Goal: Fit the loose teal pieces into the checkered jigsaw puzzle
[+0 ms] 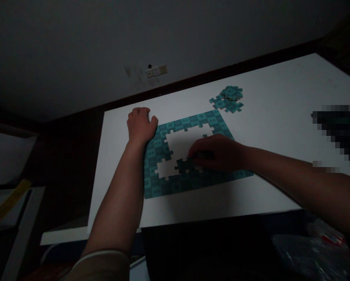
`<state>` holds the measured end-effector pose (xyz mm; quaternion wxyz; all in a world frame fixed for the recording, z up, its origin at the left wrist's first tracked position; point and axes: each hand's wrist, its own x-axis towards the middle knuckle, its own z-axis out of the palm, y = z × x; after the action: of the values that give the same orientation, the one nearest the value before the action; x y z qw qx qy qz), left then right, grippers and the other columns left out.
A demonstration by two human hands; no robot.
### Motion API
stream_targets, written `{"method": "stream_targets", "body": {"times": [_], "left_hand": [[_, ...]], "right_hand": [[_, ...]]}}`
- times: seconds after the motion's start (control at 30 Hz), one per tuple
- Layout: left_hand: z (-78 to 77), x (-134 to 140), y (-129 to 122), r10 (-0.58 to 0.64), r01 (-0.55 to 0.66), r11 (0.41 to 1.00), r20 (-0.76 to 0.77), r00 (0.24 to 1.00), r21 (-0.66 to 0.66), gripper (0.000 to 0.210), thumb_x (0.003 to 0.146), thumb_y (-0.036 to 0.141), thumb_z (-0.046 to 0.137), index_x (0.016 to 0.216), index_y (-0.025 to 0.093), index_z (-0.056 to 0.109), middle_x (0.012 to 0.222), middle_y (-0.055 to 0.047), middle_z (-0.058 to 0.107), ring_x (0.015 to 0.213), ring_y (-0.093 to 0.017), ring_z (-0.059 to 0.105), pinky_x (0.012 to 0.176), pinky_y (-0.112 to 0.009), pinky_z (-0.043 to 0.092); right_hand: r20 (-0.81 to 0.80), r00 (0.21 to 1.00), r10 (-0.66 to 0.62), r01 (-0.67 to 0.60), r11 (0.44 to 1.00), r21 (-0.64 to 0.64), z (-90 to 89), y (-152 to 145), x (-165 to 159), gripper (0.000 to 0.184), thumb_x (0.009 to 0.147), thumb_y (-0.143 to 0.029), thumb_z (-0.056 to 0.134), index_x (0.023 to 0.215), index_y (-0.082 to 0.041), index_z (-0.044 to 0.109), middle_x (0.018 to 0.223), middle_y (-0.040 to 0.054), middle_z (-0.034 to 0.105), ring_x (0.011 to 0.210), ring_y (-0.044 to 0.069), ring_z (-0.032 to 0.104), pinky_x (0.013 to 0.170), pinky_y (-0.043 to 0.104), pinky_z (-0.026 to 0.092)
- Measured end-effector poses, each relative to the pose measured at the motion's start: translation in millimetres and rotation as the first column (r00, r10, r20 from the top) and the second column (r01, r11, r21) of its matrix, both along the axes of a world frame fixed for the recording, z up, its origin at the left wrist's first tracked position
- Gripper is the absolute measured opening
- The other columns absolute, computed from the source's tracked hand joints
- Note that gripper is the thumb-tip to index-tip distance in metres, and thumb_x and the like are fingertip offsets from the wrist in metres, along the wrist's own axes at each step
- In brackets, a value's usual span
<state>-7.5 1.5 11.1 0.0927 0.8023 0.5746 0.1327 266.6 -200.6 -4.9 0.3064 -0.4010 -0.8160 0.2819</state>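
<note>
A teal patterned jigsaw puzzle lies on the white table, its border joined around an irregular gap that shows white. My right hand is over the right part of this gap, fingers closed in a pinch. At its fingertips is a dark teal puzzle piece, partly covered by the hand, near the gap's lower edge. Whether that piece lies flat or is slightly raised I cannot tell. My left hand rests at the puzzle's upper left corner, thumb apart from the bent fingers, with nothing in it.
Beyond the puzzle's upper right corner is a loose pile of teal puzzle pieces. The white table runs along a wall with sockets. A pixelated dark patch covers the right side. Clear plastic wrapping sits below the front edge.
</note>
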Motion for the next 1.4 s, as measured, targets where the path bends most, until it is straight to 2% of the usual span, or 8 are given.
{"method": "stream_targets", "body": {"times": [0.27, 0.4, 0.57, 0.77, 0.97, 1.13, 1.27, 1.4], "left_hand": [[-0.8, 1.2, -0.5, 0.013, -0.013, 1.000, 0.005, 1.000, 0.012, 0.042, 0.114, 0.033, 0.070, 0.155, 0.029, 0.079, 0.174, -0.021, 0.074, 0.168, -0.051, 0.063, 0.146, -0.070, 0.053], [-0.5, 1.2, -0.4, 0.006, -0.006, 1.000, -0.007, 1.000, 0.009, 0.041, 0.115, 0.033, 0.069, 0.154, 0.027, 0.079, 0.175, -0.022, 0.073, 0.168, -0.051, 0.063, 0.145, -0.069, 0.054], [-0.6, 1.2, -0.6, 0.002, -0.001, 1.000, -0.010, 1.000, 0.006, 0.041, 0.115, 0.034, 0.069, 0.154, 0.025, 0.079, 0.177, -0.025, 0.071, 0.168, -0.054, 0.062, 0.145, -0.072, 0.053], [-0.5, 0.3, 1.3, 0.001, -0.001, 1.000, 0.007, 1.000, -0.013, 0.044, 0.115, 0.033, 0.071, 0.157, 0.026, 0.079, 0.176, -0.024, 0.071, 0.169, -0.053, 0.061, 0.147, -0.072, 0.052], [-2.8, 0.2, 1.9, 0.000, -0.001, 1.000, 0.027, 1.000, 0.016, 0.044, 0.113, 0.030, 0.075, 0.157, 0.026, 0.080, 0.173, -0.024, 0.073, 0.167, -0.055, 0.063, 0.146, -0.074, 0.053], [-3.7, -0.1, 1.8, 0.006, -0.006, 1.000, 0.021, 1.000, 0.014, 0.043, 0.112, 0.034, 0.074, 0.154, 0.029, 0.080, 0.173, -0.022, 0.072, 0.166, -0.054, 0.062, 0.145, -0.071, 0.054], [-3.3, 0.4, 1.5, 0.010, -0.010, 0.999, 0.017, 1.000, 0.034, 0.041, 0.113, 0.035, 0.073, 0.152, 0.030, 0.081, 0.170, -0.020, 0.075, 0.165, -0.054, 0.063, 0.144, -0.073, 0.054], [-2.4, 0.2, 1.6, 0.004, -0.004, 1.000, 0.012, 1.000, 0.010, 0.042, 0.115, 0.034, 0.071, 0.156, 0.026, 0.080, 0.173, -0.023, 0.073, 0.167, -0.054, 0.062, 0.145, -0.071, 0.053]], "right_hand": [[0.013, 1.000, 0.006, -0.006, 1.000, -0.007, 0.7, -1.7, -0.1, 0.022, 0.111, -0.024, 0.084, 0.130, -0.030, 0.092, 0.115, 0.0065, 0.098, 0.095, 0.028, 0.091, 0.090, 0.041, 0.068], [0.018, 1.000, -0.009, 0.009, 0.999, -0.046, 3.5, -5.5, 0.1, 0.027, 0.111, -0.025, 0.084, 0.136, -0.035, 0.091, 0.125, 0.0062, 0.098, 0.109, 0.030, 0.094, 0.101, 0.046, 0.073], [0.036, 0.999, 0.038, -0.036, 0.998, -0.053, 3.5, -5.4, -1.1, 0.035, 0.106, -0.020, 0.089, 0.137, -0.037, 0.092, 0.134, 0.0078, 0.097, 0.126, 0.033, 0.092, 0.113, 0.050, 0.074], [0.092, 0.993, 0.078, -0.080, 0.997, 0.022, -0.6, -1.5, -3.6, 0.027, 0.106, -0.021, 0.092, 0.129, -0.036, 0.093, 0.123, 0.0078, 0.097, 0.117, 0.034, 0.090, 0.106, 0.051, 0.074], [0.101, 0.993, 0.064, -0.065, 0.998, 0.016, -3.6, -0.9, -5.3, 0.034, 0.108, -0.019, 0.090, 0.140, -0.033, 0.092, 0.123, 0.0089, 0.097, 0.116, 0.033, 0.090, 0.108, 0.051, 0.073], [0.127, 0.991, 0.046, -0.053, 0.997, 0.051, -8.2, -2.7, -6.6, 0.047, 0.111, -0.023, 0.092, 0.156, -0.034, 0.089, 0.131, 0.0108, 0.097, 0.123, 0.036, 0.090, 0.112, 0.055, 0.075], [0.146, 0.987, 0.066, -0.087, 0.986, 0.143, -9.8, -3.4, -8.8, 0.043, 0.115, -0.025, 0.088, 0.158, -0.031, 0.089, 0.138, 0.0130, 0.097, 0.134, 0.038, 0.088, 0.115, 0.057, 0.074], [0.171, 0.981, 0.086, -0.115, 0.979, 0.168, -8.9, -2.4, -9.3, 0.040, 0.120, -0.026, 0.084, 0.159, -0.033, 0.090, 0.146, 0.0120, 0.096, 0.142, 0.036, 0.085, 0.123, 0.057, 0.072]]}}
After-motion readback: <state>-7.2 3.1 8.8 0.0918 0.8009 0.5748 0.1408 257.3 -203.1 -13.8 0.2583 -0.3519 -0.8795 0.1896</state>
